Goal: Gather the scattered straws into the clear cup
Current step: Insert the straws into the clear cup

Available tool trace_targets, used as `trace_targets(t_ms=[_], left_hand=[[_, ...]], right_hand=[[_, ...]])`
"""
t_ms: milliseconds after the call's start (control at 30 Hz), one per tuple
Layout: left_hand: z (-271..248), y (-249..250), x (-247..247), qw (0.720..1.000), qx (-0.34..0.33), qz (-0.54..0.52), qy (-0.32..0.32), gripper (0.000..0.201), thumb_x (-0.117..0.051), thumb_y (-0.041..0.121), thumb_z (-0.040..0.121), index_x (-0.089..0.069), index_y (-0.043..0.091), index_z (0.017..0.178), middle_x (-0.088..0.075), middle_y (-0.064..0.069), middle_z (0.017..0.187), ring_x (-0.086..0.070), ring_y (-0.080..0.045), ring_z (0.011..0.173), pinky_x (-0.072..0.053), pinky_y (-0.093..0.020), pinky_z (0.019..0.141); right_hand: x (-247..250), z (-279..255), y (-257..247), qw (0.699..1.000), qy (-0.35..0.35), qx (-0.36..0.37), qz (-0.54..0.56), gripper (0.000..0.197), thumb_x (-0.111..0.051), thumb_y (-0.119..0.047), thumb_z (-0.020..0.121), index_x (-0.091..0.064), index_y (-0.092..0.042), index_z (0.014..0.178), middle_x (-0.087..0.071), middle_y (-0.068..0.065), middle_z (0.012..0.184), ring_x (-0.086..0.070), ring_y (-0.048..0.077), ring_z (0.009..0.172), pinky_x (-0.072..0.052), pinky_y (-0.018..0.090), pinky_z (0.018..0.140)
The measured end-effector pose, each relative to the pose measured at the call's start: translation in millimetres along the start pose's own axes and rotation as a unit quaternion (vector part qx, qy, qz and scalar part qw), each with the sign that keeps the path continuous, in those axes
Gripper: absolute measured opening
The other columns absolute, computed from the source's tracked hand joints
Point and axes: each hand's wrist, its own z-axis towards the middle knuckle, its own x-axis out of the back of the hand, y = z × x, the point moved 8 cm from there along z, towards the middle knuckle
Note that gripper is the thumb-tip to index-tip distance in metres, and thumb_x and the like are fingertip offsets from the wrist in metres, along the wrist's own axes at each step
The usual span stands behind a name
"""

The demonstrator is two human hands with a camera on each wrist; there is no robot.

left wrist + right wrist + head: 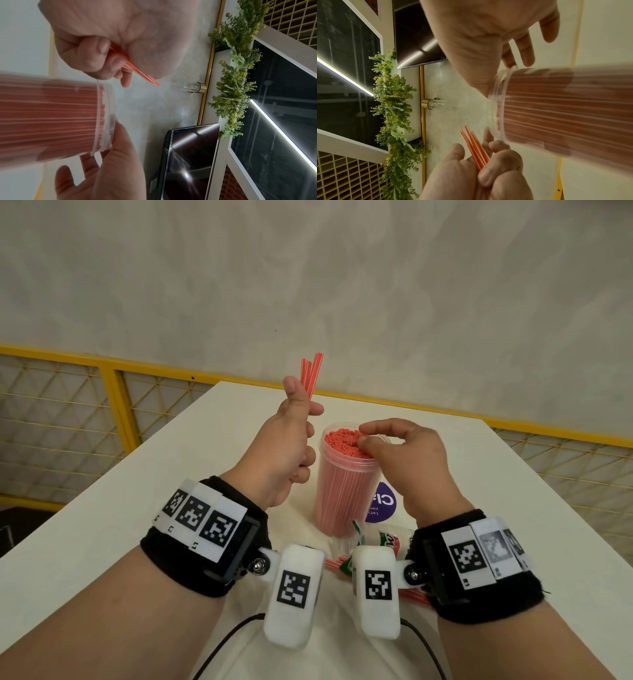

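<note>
My left hand (291, 440) grips a few straws (311, 374); my right hand (407, 460) rests fingertips on the clear cup (342, 491) rim, holding nothing. The cup looks packed, so forced insertion may buckle straws or tip it.

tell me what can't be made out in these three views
- Loose straws on the table: head view, mostly hidden behind the wrist cameras, so no count.
- Purple sticker: head view, cut off by the clear cup and right hand; text unreadable.
- Straws in the left hand: lower ends hidden in the fist; exact number unclear.
- Cup base: blurred and cut off in both wrist views.
- Printed wrapper: half hidden by the right wristband.
</note>
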Motion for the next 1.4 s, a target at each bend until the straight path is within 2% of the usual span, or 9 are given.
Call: trace_targets(t_ms=[200, 333, 467, 633, 833, 933, 1067, 1233, 1400], left_hand=[[0, 0, -1, 1.0, 0.005, -0.005, -0.014, 0.052, -0.032, 0.063, 0.095, -0.061, 0.02, 0.094, -0.042, 0.004, 0.077, -0.028, -0.005, 0.041, -0.021, -0.017, 0.036], [-2, 2, -10, 0.996, 0.018, -0.006, -0.083, 0.045, -0.041, 0.055, 0.096, -0.059, 0.017, 0.079, -0.042, 0.006, 0.06, -0.026, -0.007, 0.043, -0.019, -0.015, 0.036], [-9, 5, -22, 0.99, 0.024, 0.017, -0.141, 0.046, -0.046, 0.056, 0.093, -0.058, 0.017, 0.071, -0.037, 0.006, 0.053, -0.023, -0.007, 0.043, -0.019, -0.014, 0.036], [-19, 9, -30, 0.981, 0.011, 0.071, -0.179, 0.055, -0.039, 0.068, 0.083, -0.056, 0.017, 0.068, -0.032, 0.007, 0.052, -0.022, -0.008, 0.045, -0.016, -0.015, 0.039], [-28, 11, -38, 0.967, -0.002, 0.138, -0.215, 0.07, -0.02, 0.082, 0.073, -0.056, 0.025, 0.057, -0.04, 0.009, 0.048, -0.024, -0.007, 0.04, -0.017, -0.014, 0.041], [-26, 18, -33, 0.968, -0.022, 0.173, -0.18, 0.079, -0.012, 0.086, 0.069, -0.057, 0.023, 0.057, -0.042, 0.005, 0.049, -0.031, -0.012, 0.041, -0.024, -0.017, 0.039], [-16, 31, -17, 0.977, -0.071, 0.188, -0.073, 0.085, -0.013, 0.08, 0.079, -0.064, 0.012, 0.073, -0.049, 0.002, 0.051, -0.045, -0.013, 0.045, -0.035, -0.022, 0.039], [-17, 35, -17, 0.981, -0.101, 0.162, -0.039, 0.079, -0.02, 0.076, 0.08, -0.061, 0.009, 0.078, -0.057, 0.003, 0.055, -0.056, -0.015, 0.05, -0.049, -0.028, 0.049], [-14, 41, -13, 0.907, -0.176, 0.383, 0.016, 0.058, -0.027, 0.07, 0.086, -0.056, 0.022, 0.101, -0.057, 0.006, 0.1, -0.058, -0.014, 0.096, -0.045, -0.032, 0.079]], right_hand=[[1, 0, 1, 1.0, -0.005, -0.006, -0.025, 0.01, -0.071, -0.032, 0.082, -0.063, -0.036, 0.089, -0.059, -0.008, 0.115, -0.058, 0.012, 0.103, -0.048, 0.028, 0.081], [8, -5, -20, 0.999, 0.027, 0.024, 0.019, 0.015, -0.064, -0.032, 0.089, -0.063, -0.032, 0.103, -0.063, -0.011, 0.11, -0.059, 0.013, 0.106, -0.049, 0.04, 0.095], [15, -15, -53, 0.994, 0.025, 0.089, 0.066, 0.034, -0.07, -0.029, 0.086, -0.056, -0.035, 0.116, -0.067, -0.011, 0.102, -0.061, 0.001, 0.076, -0.053, 0.026, 0.075], [8, -25, -68, 0.985, -0.051, 0.103, 0.129, 0.052, -0.063, -0.023, 0.092, -0.041, -0.028, 0.14, -0.07, -0.002, 0.091, -0.065, 0.008, 0.059, -0.049, 0.018, 0.058], [-1, -34, -79, 0.968, -0.11, 0.128, 0.187, 0.033, -0.055, -0.005, 0.096, -0.053, -0.026, 0.122, -0.066, 0.008, 0.065, -0.06, 0.014, 0.046, -0.05, 0.021, 0.05], [4, -33, -81, 0.965, -0.083, 0.141, 0.204, 0.022, -0.053, -0.004, 0.096, -0.057, -0.02, 0.11, -0.069, 0.005, 0.072, -0.058, 0.013, 0.048, -0.05, 0.024, 0.05], [21, -30, -80, 0.966, 0.002, 0.162, 0.201, 0.028, -0.053, -0.008, 0.097, -0.052, -0.024, 0.12, -0.069, 0.013, 0.078, -0.06, 0.015, 0.057, -0.053, 0.029, 0.058], [9, -32, -78, 0.973, -0.017, 0.172, 0.151, 0.022, -0.054, -0.014, 0.097, -0.053, -0.031, 0.11, -0.069, 0.007, 0.071, -0.066, 0.016, 0.06, -0.057, 0.035, 0.063], [35, -21, -69, 0.971, 0.074, 0.185, 0.13, 0.022, -0.052, -0.013, 0.095, -0.049, -0.034, 0.102, -0.068, 0.002, 0.067, -0.064, 0.012, 0.053, -0.055, 0.031, 0.055]])
